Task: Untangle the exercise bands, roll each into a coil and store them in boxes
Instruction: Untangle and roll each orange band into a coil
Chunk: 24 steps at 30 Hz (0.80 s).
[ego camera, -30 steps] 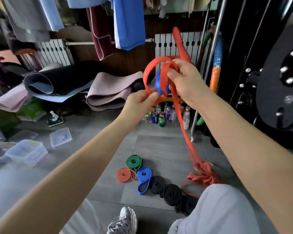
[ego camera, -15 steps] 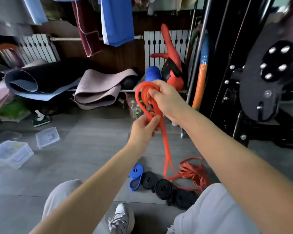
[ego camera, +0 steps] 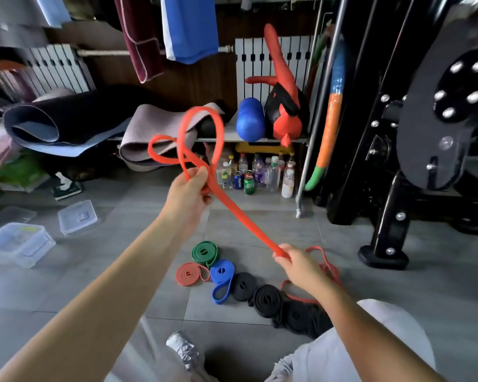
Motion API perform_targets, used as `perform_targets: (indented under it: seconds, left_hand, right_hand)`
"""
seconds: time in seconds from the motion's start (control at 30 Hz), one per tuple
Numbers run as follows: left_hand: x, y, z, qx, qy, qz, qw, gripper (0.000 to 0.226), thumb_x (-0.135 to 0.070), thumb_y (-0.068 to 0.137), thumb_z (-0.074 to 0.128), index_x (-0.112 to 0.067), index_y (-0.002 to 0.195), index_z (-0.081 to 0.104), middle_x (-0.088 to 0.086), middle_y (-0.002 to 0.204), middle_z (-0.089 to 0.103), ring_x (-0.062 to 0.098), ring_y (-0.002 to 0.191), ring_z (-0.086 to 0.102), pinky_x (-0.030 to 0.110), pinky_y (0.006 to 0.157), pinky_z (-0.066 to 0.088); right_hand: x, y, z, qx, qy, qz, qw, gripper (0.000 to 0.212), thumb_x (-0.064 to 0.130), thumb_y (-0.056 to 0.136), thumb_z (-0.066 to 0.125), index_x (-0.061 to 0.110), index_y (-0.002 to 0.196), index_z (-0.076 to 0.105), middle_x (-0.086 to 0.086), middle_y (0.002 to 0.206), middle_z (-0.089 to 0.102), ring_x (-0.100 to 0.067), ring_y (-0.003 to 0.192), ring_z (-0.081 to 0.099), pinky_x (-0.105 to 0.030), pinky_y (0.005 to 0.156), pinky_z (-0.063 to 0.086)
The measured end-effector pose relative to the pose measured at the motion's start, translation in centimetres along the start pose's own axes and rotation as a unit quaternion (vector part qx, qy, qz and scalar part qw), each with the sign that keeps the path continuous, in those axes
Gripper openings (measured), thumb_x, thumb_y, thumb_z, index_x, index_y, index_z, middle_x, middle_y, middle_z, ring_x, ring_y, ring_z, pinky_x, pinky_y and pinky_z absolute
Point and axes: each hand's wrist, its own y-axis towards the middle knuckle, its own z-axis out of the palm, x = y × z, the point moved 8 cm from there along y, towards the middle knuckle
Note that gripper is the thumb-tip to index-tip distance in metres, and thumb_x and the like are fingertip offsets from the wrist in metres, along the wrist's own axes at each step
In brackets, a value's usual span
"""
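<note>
While coils (ego camera: 243, 282) lie at six o'clock, your left hand (ego camera: 189, 190) grips loops of the band (ego camera: 232, 213) and your right hand (ego camera: 298, 264) pinches it lower; rolling it and filling the boxes (ego camera: 17, 244) at nine o'clock seem left.

- Right hand (ego camera: 297, 261) has left the loops and dropped low, gripping the orange band (ego camera: 240, 216) further down.
- Left hand (ego camera: 188, 193) alone holds the loops.

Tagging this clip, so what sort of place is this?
Probably a home gym corner: a black weight machine, rolled mats, a blue roller, and coiled bands on the floor.
</note>
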Motion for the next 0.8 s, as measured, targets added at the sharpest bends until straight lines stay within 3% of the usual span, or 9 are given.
perform_targets:
  seconds: [0.17,0.27,0.37,0.47,0.6,0.7,0.8]
  left_hand:
    - [0.7,1.2,-1.2,-0.019,0.141,-0.028,0.989,0.024,-0.024,0.101,0.041,-0.019,0.081,0.052,-0.002,0.075,0.053,0.011,0.064,0.046,0.025,0.061,0.037]
    - [0.8,2.0,-0.6,-0.015,0.216,-0.012,0.976,0.023,-0.025,0.1,0.039,-0.021,0.08,0.048,-0.001,0.077,0.051,0.012,0.066,0.046,0.026,0.063,0.04]
    - [1.2,2.3,0.9,0.013,0.262,-0.003,0.965,0.02,-0.025,0.101,0.038,-0.02,0.084,0.048,0.001,0.081,0.051,0.013,0.069,0.048,0.025,0.061,0.041]
    - [1.7,2.4,2.2,0.036,0.277,-0.007,0.96,0.02,-0.025,0.101,0.038,-0.018,0.086,0.049,0.004,0.085,0.052,0.016,0.075,0.049,0.025,0.059,0.041]
    - [2.0,2.3,2.1,0.021,0.233,-0.022,0.972,0.023,-0.026,0.101,0.038,-0.02,0.082,0.049,0.002,0.083,0.055,0.015,0.074,0.052,0.027,0.06,0.041]
    - [1.8,2.3,1.2,-0.002,0.203,-0.027,0.979,0.024,-0.026,0.101,0.039,-0.019,0.08,0.049,-0.001,0.076,0.054,0.012,0.065,0.05,0.027,0.061,0.042]
    - [1.8,2.0,0.0,-0.013,0.186,-0.031,0.982,0.026,-0.025,0.101,0.038,-0.017,0.079,0.049,0.0,0.071,0.05,0.013,0.061,0.047,0.03,0.065,0.045]
  right_hand:
    - [2.9,2.7,-7.6,-0.103,0.033,-0.039,0.993,0.021,0.014,0.084,0.061,0.03,0.071,0.057,0.015,0.066,0.06,-0.008,0.064,0.058,-0.025,0.061,0.04]
    - [6.3,3.5,-12.9,-0.148,0.086,-0.09,0.981,0.017,0.007,0.079,0.065,0.023,0.077,0.065,-0.004,0.076,0.069,-0.018,0.072,0.063,-0.037,0.073,0.049]
    - [10.1,3.3,-16.9,-0.183,0.147,-0.15,0.96,0.025,0.0,0.082,0.063,0.025,0.083,0.067,-0.019,0.083,0.07,-0.011,0.066,0.066,-0.037,0.07,0.054]
    - [13.7,2.3,-19.8,-0.225,0.202,-0.194,0.933,0.032,0.008,0.081,0.062,0.039,0.081,0.067,-0.006,0.085,0.072,-0.023,0.076,0.071,-0.044,0.075,0.057]
    - [17.4,0.6,-20.9,-0.245,0.263,-0.244,0.901,0.031,0.01,0.081,0.058,0.039,0.085,0.07,-0.002,0.087,0.073,-0.026,0.084,0.071,-0.05,0.076,0.057]
    - [19.3,0.2,-19.9,-0.232,0.27,-0.271,0.895,0.033,0.002,0.083,0.058,0.032,0.089,0.07,0.008,0.08,0.071,-0.016,0.076,0.071,-0.036,0.066,0.059]
    - [19.7,0.1,-16.7,-0.165,0.228,-0.259,0.924,0.033,-0.004,0.085,0.059,0.024,0.099,0.068,0.014,0.075,0.067,-0.006,0.065,0.069,-0.022,0.057,0.057]
